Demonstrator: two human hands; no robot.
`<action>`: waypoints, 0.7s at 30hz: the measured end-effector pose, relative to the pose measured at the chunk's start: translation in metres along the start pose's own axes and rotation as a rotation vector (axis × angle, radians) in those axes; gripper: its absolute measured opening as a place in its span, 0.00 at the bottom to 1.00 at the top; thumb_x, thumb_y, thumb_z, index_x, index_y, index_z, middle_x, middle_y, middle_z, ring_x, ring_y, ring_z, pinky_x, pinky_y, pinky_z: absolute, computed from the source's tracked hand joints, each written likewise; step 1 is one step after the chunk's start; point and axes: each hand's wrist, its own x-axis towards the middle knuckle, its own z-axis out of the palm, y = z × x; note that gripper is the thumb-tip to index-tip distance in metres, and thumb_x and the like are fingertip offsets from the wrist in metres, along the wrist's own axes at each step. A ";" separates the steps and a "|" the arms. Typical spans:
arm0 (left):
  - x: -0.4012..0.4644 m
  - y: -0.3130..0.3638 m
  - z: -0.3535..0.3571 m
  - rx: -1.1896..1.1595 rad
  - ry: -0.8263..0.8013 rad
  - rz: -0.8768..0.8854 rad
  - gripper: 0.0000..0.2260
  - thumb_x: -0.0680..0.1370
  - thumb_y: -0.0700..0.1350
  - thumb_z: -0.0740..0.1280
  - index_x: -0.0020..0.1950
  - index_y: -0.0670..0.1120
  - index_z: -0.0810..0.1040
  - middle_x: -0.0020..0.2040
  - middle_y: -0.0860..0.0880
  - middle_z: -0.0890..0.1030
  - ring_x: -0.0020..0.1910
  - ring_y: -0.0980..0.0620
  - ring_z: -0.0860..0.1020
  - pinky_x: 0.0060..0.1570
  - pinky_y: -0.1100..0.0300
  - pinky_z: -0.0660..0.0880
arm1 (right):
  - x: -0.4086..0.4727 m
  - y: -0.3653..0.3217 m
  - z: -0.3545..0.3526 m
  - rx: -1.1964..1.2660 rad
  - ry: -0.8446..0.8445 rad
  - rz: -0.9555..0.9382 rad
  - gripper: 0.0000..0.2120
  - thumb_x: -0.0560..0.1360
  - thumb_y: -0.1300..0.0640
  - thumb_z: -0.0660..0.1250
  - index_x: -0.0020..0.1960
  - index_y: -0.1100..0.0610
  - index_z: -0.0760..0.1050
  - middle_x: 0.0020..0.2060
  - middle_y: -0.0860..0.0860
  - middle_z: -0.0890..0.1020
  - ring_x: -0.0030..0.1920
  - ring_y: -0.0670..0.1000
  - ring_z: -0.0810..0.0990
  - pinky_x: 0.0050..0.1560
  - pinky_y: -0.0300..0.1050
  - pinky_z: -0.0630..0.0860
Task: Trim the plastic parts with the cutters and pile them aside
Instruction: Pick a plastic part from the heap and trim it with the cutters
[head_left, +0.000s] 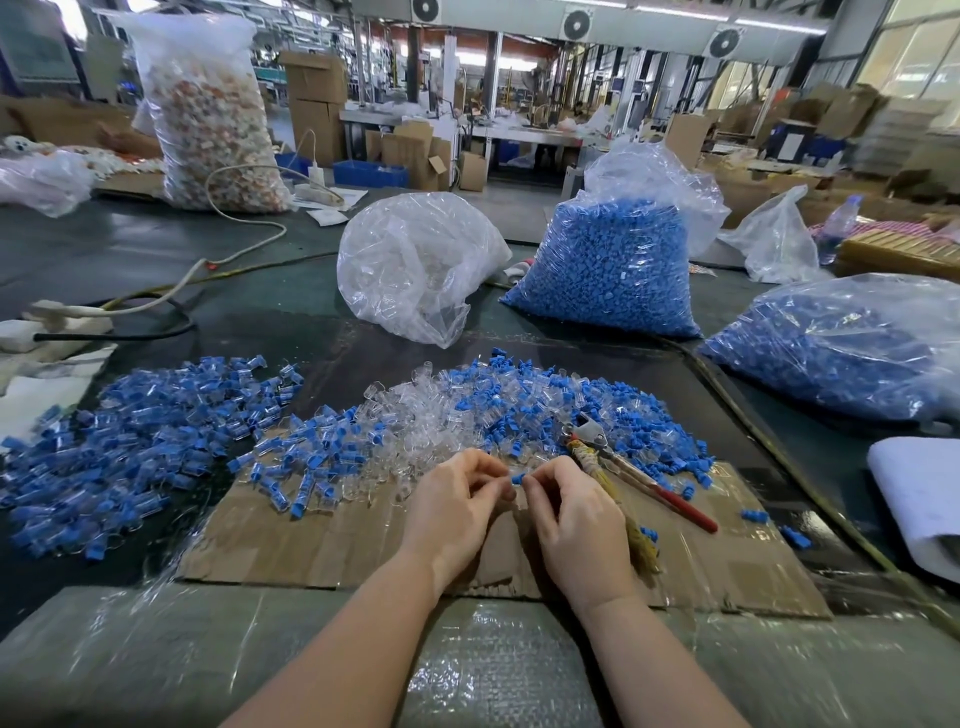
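My left hand (457, 501) and my right hand (569, 512) meet over a cardboard sheet (322, 540), and together they pinch a small blue plastic part (518, 478) between their fingertips. The cutters (623, 465), with one red handle and one wrapped handle, lie on the cardboard just right of my right hand; neither hand touches them. Beyond my hands lies a heap of loose clear and blue parts (498, 405). A wide pile of blue-and-clear pieces (156, 441) spreads to the left.
Behind the heap stand a bag of clear parts (415, 265) and a full bag of blue parts (613, 265); another blue-filled bag (841, 348) lies at the right. A white cable (218, 260) and a power strip (47, 322) sit at the left. White foam roll (914, 493) at the right edge.
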 end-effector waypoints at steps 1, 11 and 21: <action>0.000 0.000 0.000 -0.022 0.005 -0.010 0.11 0.75 0.37 0.68 0.41 0.53 0.76 0.35 0.52 0.83 0.38 0.58 0.82 0.45 0.59 0.79 | 0.000 0.000 0.000 -0.013 -0.005 -0.003 0.06 0.76 0.56 0.66 0.42 0.55 0.74 0.35 0.45 0.77 0.39 0.47 0.74 0.39 0.40 0.67; 0.000 0.000 -0.001 0.128 -0.029 0.018 0.11 0.74 0.39 0.69 0.39 0.56 0.76 0.35 0.57 0.82 0.39 0.59 0.80 0.48 0.57 0.78 | 0.001 0.001 0.003 -0.085 -0.079 -0.005 0.07 0.77 0.53 0.64 0.43 0.56 0.74 0.38 0.49 0.79 0.41 0.50 0.76 0.42 0.45 0.71; -0.002 0.005 -0.003 0.117 -0.026 0.020 0.12 0.78 0.40 0.64 0.42 0.58 0.74 0.40 0.56 0.81 0.41 0.59 0.80 0.45 0.64 0.77 | 0.000 -0.003 -0.001 0.000 -0.002 -0.105 0.07 0.72 0.58 0.71 0.50 0.55 0.78 0.43 0.47 0.81 0.44 0.46 0.78 0.47 0.39 0.74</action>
